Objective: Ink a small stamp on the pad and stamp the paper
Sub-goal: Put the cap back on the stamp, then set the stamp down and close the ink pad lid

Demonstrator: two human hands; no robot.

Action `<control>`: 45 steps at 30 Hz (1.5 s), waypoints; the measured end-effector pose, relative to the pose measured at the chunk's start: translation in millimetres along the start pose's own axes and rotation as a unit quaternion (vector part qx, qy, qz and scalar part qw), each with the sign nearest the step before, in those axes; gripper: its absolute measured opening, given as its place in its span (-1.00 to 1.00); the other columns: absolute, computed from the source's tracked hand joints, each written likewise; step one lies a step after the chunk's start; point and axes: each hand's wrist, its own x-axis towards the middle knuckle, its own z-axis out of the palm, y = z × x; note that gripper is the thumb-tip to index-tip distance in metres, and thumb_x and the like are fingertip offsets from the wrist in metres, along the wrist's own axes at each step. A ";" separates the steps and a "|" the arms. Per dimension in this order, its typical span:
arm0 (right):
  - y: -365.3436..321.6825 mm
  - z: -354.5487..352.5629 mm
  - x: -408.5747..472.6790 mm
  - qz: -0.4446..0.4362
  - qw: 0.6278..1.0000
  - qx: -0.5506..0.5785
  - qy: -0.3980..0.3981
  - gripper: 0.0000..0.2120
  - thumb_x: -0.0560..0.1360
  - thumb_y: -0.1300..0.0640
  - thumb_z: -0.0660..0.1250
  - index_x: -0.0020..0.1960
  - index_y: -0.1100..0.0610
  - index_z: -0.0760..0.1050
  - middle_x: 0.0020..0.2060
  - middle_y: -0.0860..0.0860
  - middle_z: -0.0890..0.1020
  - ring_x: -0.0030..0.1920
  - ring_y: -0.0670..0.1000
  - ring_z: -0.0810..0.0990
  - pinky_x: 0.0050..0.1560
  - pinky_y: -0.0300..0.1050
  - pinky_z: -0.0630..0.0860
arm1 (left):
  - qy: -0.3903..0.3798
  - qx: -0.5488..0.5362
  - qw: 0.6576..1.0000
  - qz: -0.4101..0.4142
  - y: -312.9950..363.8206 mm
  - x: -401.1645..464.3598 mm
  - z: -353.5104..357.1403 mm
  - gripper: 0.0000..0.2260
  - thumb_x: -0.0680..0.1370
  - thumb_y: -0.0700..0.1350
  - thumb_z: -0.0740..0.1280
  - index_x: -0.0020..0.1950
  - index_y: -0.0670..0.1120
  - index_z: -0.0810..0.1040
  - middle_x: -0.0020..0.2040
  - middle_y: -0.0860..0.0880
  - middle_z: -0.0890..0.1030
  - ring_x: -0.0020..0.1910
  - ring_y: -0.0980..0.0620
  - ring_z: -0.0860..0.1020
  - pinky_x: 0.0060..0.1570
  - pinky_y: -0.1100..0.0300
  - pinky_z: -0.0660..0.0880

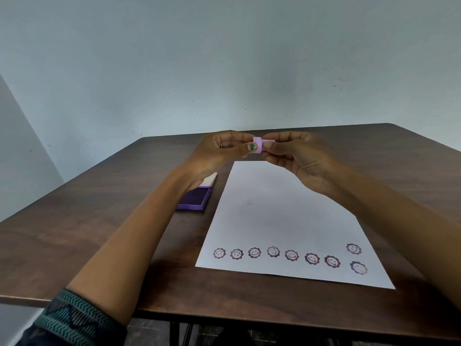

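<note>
A small pale-purple stamp (259, 144) is held in the air above the far end of the white paper (282, 208). My left hand (219, 151) pinches its left side and my right hand (299, 158) pinches its right side, fingertips of both touching it. The paper lies lengthwise on the table and carries a row of several purple smiley-flower prints (291, 255) along its near edge. The purple ink pad (197, 199) lies open left of the paper, its lid raised behind it and partly hidden by my left wrist.
Everything rests on a dark brown wooden table (99, 221) against a pale wall. The table's near edge runs just below the paper. My left sleeve (74, 318) has a teal zigzag pattern.
</note>
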 end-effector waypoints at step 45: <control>33.6 67.7 45.4 -0.117 0.786 -0.596 -0.113 -0.76 0.26 0.37 0.39 -0.08 0.30 0.65 -0.08 0.18 0.70 -0.22 0.02 0.53 -0.28 -0.28 0.36 | -0.011 0.362 0.914 -0.183 -46.3 -3.1 -95.9 -0.67 0.54 0.00 0.31 0.18 -0.20 0.58 0.18 -0.17 0.60 0.17 -0.09 0.52 0.17 0.10 0.40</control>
